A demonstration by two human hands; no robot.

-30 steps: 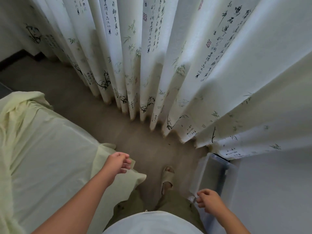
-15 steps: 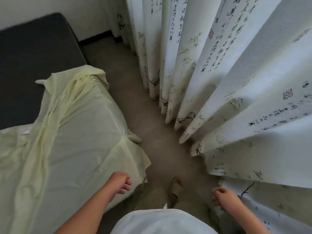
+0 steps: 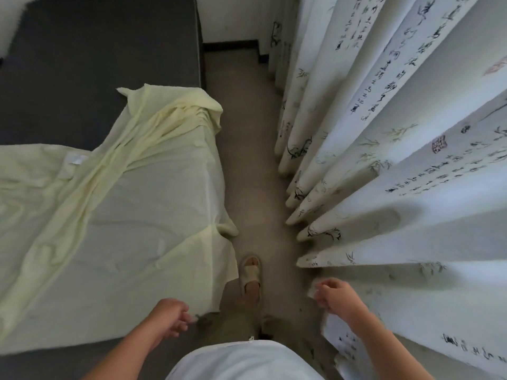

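A single head-worn wide-angle camera looks steeply down and forward along the floor (image 3: 247, 174) between the yellow sheet (image 3: 123, 215) and the curtain (image 3: 397, 138).

We make out brushed characters (image 3: 384, 86) and red seals (image 3: 439, 144) on the curtain (image 3: 411, 215), none readable; the sheet's (image 3: 123, 215) white tag (image 3: 75, 159) looks illegible.

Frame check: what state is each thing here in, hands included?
Left hand: loosely curled, holding nothing, beside the sheet's hanging edge.
Right hand: loosely curled, empty, close to the curtain.
Sheet: partly spread, wrinkled, bunched toward its far corner.
Mattress: far part bare.
Curtain: drawn across, hanging in folds to the floor.
Slipper: on the foot.
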